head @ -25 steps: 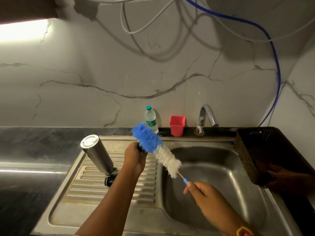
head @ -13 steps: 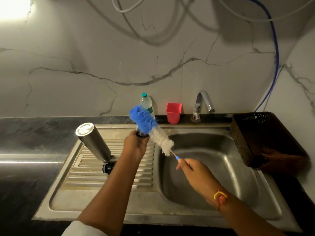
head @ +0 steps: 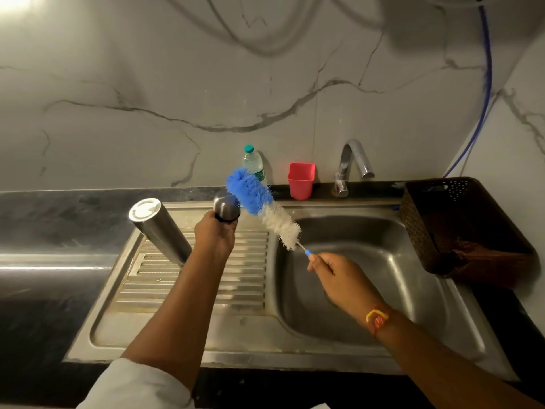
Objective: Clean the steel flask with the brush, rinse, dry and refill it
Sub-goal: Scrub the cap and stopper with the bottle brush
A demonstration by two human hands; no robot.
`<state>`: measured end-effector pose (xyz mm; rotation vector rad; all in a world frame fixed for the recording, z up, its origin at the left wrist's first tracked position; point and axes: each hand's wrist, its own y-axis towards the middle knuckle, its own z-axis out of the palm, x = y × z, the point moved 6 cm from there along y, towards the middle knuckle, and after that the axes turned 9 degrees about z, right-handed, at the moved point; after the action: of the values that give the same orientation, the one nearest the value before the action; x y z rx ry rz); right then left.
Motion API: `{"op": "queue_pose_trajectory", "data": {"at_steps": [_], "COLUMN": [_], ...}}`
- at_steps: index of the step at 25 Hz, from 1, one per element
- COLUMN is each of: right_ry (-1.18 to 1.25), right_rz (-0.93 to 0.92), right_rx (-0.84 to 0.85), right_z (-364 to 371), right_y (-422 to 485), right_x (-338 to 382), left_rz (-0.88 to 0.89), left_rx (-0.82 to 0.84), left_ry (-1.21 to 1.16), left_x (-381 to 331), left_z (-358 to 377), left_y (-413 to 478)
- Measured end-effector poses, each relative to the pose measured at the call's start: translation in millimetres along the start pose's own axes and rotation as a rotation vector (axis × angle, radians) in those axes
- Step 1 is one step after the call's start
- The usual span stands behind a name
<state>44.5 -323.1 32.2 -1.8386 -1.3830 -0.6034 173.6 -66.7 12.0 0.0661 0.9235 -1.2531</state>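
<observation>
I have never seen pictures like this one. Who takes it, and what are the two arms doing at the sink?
A camera on the person's head takes the one picture, looking down at their own arms; there is no machine. The left hand holds a small steel cap. The right hand holds the thin handle of a blue and white brush. The steel flask leans upside down on the ribbed drainboard, beside the sink. Behind stand a plastic bottle, a red cup and a tap. A dark basket sits at the right.
</observation>
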Motion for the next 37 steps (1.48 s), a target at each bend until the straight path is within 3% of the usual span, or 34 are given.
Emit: {"op": "queue_pose_trajectory", "data": {"at_steps": [3, 10, 15, 20, 26, 30, 35, 37], "right_ry": [-0.012, -0.093, -0.046, -0.113, -0.019, -0.070, 0.017, -0.001], "right_rz": [-0.005, -0.040, -0.061, -0.065, -0.016, 0.012, 0.008, 0.005], "right_rx": [-0.003, -0.088, -0.118, -0.050, -0.061, 0.049, -0.025, -0.006], "right_z": [5.2, 2.5, -0.4, 11.6, 7.9, 19.1, 12.1, 14.8], "right_y": [17.9, 3.6, 27.9, 0.5, 25.1, 1.9, 35.2, 32.3], "right_x": [13.7, -5.5, 27.1, 10.8, 25.1, 3.4, 27.3, 21.5], "left_rz": [-0.031, 0.048, -0.032, -0.033, -0.062, -0.040, -0.097, -0.078], "left_rx": [0.093, 0.000, 0.173, 0.131, 0.152, 0.067, 0.161, 0.133], "left_ry": [0.112, 0.124, 0.233, 0.108, 0.227, 0.056, 0.289, 0.228], "left_x": [24.6, 0.6, 36.5, 11.5, 33.9, 9.6, 46.4, 39.3], "left_z": [12.0, 4.4, 26.3, 17.0, 19.4, 6.0, 13.5, 14.2], "left_y": [-18.8, -0.4, -29.2, -10.8, -32.9, -5.0, -32.7, -25.7]}}
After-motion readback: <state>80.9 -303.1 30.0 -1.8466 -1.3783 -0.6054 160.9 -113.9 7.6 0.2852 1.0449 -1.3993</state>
